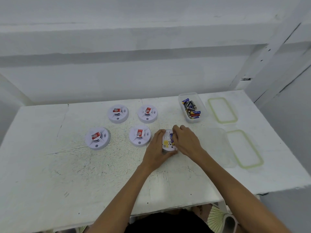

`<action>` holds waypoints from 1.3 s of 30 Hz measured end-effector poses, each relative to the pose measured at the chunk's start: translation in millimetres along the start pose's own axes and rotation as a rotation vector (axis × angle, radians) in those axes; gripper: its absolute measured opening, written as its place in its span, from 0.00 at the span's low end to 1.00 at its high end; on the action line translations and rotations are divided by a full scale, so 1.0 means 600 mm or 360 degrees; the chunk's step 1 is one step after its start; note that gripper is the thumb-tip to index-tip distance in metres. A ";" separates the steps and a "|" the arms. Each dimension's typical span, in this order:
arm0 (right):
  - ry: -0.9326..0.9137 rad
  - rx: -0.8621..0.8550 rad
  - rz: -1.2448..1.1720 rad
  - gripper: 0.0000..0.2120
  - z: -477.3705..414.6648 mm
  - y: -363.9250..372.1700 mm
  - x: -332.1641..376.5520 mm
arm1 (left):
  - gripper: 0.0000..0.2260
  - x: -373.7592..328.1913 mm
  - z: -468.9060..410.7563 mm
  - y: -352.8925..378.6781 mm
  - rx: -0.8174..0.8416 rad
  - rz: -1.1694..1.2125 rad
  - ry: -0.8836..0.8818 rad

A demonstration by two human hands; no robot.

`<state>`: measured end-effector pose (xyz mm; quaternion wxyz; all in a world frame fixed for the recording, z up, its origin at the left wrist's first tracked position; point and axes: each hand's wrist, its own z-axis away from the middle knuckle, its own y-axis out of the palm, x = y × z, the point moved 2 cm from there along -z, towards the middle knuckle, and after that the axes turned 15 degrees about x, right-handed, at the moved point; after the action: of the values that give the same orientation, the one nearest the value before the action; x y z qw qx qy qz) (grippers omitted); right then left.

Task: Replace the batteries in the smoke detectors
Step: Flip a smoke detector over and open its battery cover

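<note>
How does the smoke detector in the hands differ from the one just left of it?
The held detector shows its labelled underside with a blue battery; the near detector shows its top with a red sticker. The left hand and right hand hold the held detector; the near detector lies untouched. Both are round and white.

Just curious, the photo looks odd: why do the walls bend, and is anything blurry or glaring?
Head view: the wide-angle lens bows the wall ledges and table edges; light is soft and even, shadows faint, no glare; the frame is slightly soft, so the label on the detector between the left hand and right hand is unreadable.
</note>
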<state>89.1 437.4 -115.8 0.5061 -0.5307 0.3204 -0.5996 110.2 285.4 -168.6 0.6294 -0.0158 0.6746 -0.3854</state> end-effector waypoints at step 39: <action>0.0091 -0.0626 -0.1056 0.04 0.066 -0.071 -0.056 | 0.42 0.010 0.006 -0.004 -0.0057 -0.0072 0.0052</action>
<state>113.2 487.3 -77.8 0.1639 -0.6754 0.2541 -0.6726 111.0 278.6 -171.9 0.6090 -0.0360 0.6910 -0.3877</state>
